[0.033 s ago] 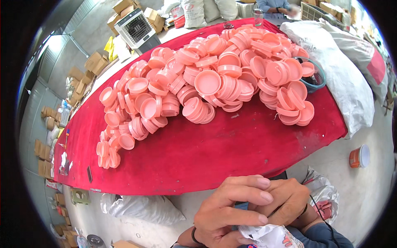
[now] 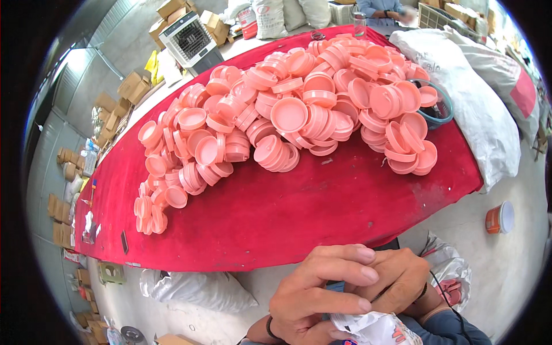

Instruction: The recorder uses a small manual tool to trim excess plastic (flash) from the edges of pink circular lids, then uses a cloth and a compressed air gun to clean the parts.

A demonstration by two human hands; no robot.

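Your bare left hand (image 2: 319,290) shows short-cut nails and, at its wrist, a dark, narrow bracelet (image 2: 269,327). Your right hand (image 2: 398,279), also bare, has a dark band (image 2: 424,291) at the wrist. A thin black cord (image 2: 450,303) runs beside your right forearm (image 2: 426,307), over the dark blue-grey clothing (image 2: 454,328) you wear below.
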